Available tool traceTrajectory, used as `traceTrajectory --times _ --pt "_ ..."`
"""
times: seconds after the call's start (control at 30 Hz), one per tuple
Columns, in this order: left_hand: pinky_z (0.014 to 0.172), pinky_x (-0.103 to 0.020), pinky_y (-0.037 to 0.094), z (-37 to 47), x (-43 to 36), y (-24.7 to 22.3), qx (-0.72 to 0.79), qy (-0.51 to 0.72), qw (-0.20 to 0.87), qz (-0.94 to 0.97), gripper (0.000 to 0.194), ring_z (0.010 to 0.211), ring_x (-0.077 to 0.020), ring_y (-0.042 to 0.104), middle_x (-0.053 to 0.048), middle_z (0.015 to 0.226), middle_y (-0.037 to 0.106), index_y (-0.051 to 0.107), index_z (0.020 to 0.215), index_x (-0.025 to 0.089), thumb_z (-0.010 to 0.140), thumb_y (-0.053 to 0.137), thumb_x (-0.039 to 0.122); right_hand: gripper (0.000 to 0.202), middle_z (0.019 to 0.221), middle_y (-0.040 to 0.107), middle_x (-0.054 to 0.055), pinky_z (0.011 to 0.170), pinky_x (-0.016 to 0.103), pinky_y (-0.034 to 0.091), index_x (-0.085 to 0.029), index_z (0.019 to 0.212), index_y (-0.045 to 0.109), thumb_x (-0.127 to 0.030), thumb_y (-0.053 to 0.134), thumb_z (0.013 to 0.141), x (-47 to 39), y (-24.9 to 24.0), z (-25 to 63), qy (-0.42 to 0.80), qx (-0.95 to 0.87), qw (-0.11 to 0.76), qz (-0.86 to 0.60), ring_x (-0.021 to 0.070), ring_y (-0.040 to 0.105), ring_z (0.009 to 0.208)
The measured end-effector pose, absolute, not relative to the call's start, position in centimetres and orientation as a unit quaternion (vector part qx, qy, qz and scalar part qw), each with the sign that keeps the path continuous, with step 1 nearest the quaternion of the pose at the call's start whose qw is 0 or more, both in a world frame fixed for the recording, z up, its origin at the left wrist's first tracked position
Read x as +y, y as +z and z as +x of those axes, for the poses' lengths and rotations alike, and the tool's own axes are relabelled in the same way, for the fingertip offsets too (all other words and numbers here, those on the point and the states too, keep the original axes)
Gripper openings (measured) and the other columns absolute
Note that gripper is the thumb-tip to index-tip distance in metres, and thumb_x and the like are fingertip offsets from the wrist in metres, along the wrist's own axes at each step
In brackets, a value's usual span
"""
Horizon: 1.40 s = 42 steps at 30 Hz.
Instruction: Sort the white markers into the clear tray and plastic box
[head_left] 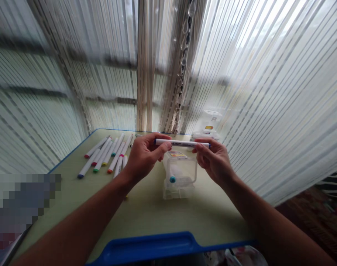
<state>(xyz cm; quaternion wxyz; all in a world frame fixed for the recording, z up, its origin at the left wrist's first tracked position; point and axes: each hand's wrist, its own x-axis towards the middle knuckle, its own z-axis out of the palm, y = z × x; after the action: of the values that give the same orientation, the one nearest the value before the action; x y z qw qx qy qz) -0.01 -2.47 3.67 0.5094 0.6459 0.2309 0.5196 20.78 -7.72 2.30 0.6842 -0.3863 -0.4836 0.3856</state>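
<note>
A white marker (182,143) with blue ends is held level in front of me, above the table. My left hand (147,153) pinches its left end between thumb and fingers. At the other end, my right hand (212,157) grips it the same way. Below the marker a clear plastic case (185,170) lies on the table, with a teal-ended marker (172,179) inside. Left of my left hand, several white markers (102,152) with coloured ends lie loosely side by side, some partly hidden by that hand and forearm.
The pale table (146,221) has a blue raised edge (151,244) at the front. Behind the right hand stands another clear case (209,125) at the table's back. Striped sheer curtains (110,48) and a string of clear beads (184,59) hang just beyond the table.
</note>
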Motion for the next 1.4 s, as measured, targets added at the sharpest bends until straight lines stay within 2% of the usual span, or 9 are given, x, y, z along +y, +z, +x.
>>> traceTrajectory --times 0.17,0.4,0.7,0.97,1.1,1.4 --pt "0.05 -0.022 0.045 0.02 -2.08 3.36 0.219 0.529 0.53 0.625 0.02 0.052 -0.009 0.055 -0.006 0.074 0.073 0.074 0.096 0.009 0.086 0.073 0.027 0.027 0.066 0.074 0.0 0.031 0.018 0.033 -0.019 0.09 0.075 -0.033 0.088 0.071 -7.85 2.26 20.89 0.393 -0.49 0.68 -0.38 0.0049 0.045 0.034" --pt "0.049 -0.022 0.042 0.03 -2.24 3.57 0.223 0.513 0.523 0.643 0.022 0.05 -0.0083 0.054 -0.005 0.07 0.073 0.075 0.093 0.009 0.082 0.079 0.028 0.022 0.063 0.072 0.001 0.031 0.018 0.033 -0.018 0.082 0.075 -0.038 0.083 0.078 -7.74 2.28 20.94 0.39 -0.484 0.683 -0.384 0.0061 0.048 0.034" --pt "0.05 -0.023 0.046 0.07 -2.0 3.42 0.182 0.528 0.594 0.579 0.026 0.054 -0.0114 0.059 -0.01 0.076 0.076 0.074 0.103 0.007 0.09 0.068 0.029 0.023 0.071 0.077 0.004 0.03 0.02 0.033 -0.017 0.093 0.074 -0.038 0.075 0.085 -7.78 2.59 21.15 0.405 -0.477 0.687 -0.37 0.0072 0.049 0.033" --pt "0.049 -0.025 0.045 0.11 -1.74 3.55 0.161 0.534 0.631 0.539 0.03 0.051 -0.0135 0.06 -0.013 0.076 0.077 0.07 0.104 0.005 0.092 0.059 0.031 0.027 0.086 0.081 0.01 0.032 0.023 0.036 -0.016 0.104 0.075 -0.036 0.063 0.092 -7.86 2.64 21.61 0.432 -0.48 0.68 -0.347 0.0102 0.055 0.04" --pt "0.049 -0.025 0.046 0.16 -1.65 3.39 0.165 0.536 0.62 0.548 0.029 0.051 -0.0132 0.06 -0.012 0.076 0.077 0.069 0.104 0.006 0.093 0.058 0.03 0.026 0.087 0.081 0.01 0.032 0.023 0.036 -0.016 0.105 0.076 -0.034 0.063 0.091 -7.89 2.63 21.66 0.433 -0.485 0.677 -0.347 0.0105 0.056 0.04" --pt "0.051 -0.022 0.047 0.14 -1.88 3.37 0.21 0.539 0.561 0.593 0.023 0.055 -0.0101 0.059 -0.008 0.079 0.076 0.072 0.104 0.008 0.088 0.069 0.025 0.021 0.082 0.08 0.007 0.032 0.02 0.036 -0.017 0.1 0.076 -0.031 0.075 0.084 -8.05 2.61 21.23 0.406 -0.5 0.675 -0.362 0.0073 0.053 0.035"
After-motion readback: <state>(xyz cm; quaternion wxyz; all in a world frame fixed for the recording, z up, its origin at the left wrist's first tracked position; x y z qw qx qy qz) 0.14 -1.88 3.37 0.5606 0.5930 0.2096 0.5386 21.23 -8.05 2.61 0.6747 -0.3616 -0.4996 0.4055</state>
